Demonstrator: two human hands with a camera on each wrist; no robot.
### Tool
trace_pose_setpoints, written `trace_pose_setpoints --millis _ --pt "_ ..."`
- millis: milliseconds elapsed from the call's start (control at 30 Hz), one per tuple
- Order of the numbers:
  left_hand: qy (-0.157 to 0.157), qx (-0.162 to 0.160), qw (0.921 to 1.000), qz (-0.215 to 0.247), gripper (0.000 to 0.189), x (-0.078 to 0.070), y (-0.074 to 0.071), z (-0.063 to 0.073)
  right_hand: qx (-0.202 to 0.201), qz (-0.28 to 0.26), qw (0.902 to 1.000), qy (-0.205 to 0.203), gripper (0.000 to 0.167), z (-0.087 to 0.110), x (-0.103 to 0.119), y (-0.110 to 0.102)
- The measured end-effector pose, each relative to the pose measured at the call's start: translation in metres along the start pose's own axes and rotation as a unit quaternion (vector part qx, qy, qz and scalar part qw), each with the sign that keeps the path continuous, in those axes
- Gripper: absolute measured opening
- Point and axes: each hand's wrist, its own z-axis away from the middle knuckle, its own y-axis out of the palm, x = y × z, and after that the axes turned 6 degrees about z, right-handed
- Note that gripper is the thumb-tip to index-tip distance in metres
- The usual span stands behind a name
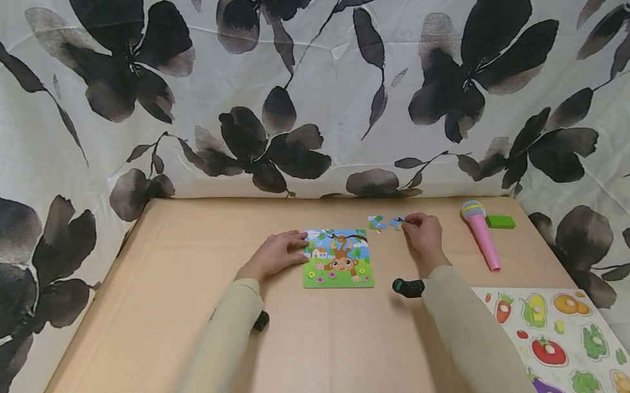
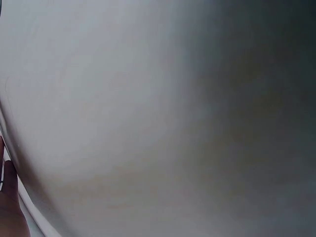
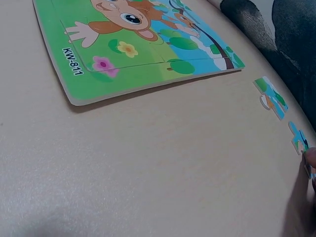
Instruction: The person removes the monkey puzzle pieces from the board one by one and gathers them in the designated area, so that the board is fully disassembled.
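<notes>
A square jigsaw puzzle [image 1: 337,265] with a cartoon monkey lies flat on the table. My left hand [image 1: 277,254] rests at its left edge, fingertips over the upper left corner; in the left wrist view only part of the hand [image 2: 11,207] shows. To the right of the puzzle, my right hand [image 1: 426,236] pinches a small puzzle piece [image 3: 309,169], largely hidden by the fingertips. Close beside those fingers lies a blue piece [image 3: 298,138]. Another loose piece [image 1: 377,224], blue and green, sits nearer the puzzle's upper right corner.
A pink toy microphone [image 1: 481,236] and a green block [image 1: 501,222] lie right of my right hand. At the front right is a sheet with vegetable pictures [image 1: 565,317]. Floral cloth [image 1: 300,62] hangs behind the tan table [image 1: 333,356]. Dark devices [image 1: 408,287] sit at both wrists.
</notes>
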Motion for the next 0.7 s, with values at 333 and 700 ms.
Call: trace_pose_setpoints --millis 333,700 --pt "0.001 0.0 1.0 0.003 0.048 0.001 -0.0003 -0.0002 0.017 0.002 0.9999 0.0 0.025 0.0013 0.0 -0.0001" --pt "0.006 -0.003 1.0 0.003 0.047 0.0026 0.0004 -0.0022 0.018 -0.029 0.999 0.028 0.029 0.0014 0.0079 -0.0013"
